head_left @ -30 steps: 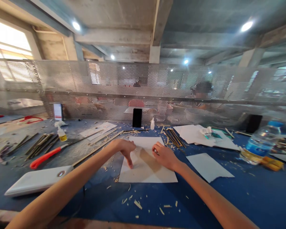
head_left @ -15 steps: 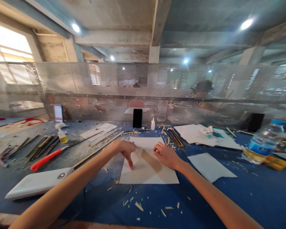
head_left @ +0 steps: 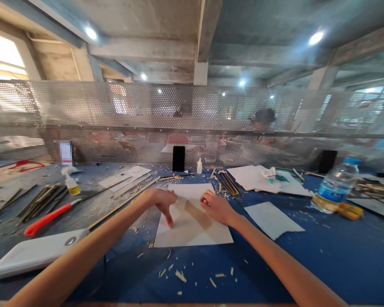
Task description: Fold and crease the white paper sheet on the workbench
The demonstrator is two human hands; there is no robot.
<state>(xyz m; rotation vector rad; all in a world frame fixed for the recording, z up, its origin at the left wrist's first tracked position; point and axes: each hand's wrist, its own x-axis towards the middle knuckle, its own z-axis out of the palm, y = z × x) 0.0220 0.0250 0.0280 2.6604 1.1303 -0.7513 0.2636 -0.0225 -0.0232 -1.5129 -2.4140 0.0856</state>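
A white sheet of paper (head_left: 192, 236) lies on the blue table in front of me, with a brownish band (head_left: 198, 215) running slantwise across it; I cannot tell if this is a strip or a shadow. Over the sheet's left side is my left hand (head_left: 161, 202), its thumb stretched down to the paper and apart from the other fingers. My right hand (head_left: 218, 207) rests at the sheet's right side with curled fingers pressed together. Whatever those fingers pinch, if anything, is hidden.
Left: a red-handled knife (head_left: 48, 219), a white power bank (head_left: 38, 251), a glue bottle (head_left: 72, 185), dark sticks (head_left: 43, 201). Behind: a black phone (head_left: 178, 158), a small white bottle (head_left: 199, 165). Right: torn paper (head_left: 272, 219), a water bottle (head_left: 336, 187). Wood shavings (head_left: 181, 276) lie in front.
My view has turned slightly right, so everything sits further left in the picture. Both hands keep nearly the same places and shapes over the sheet.
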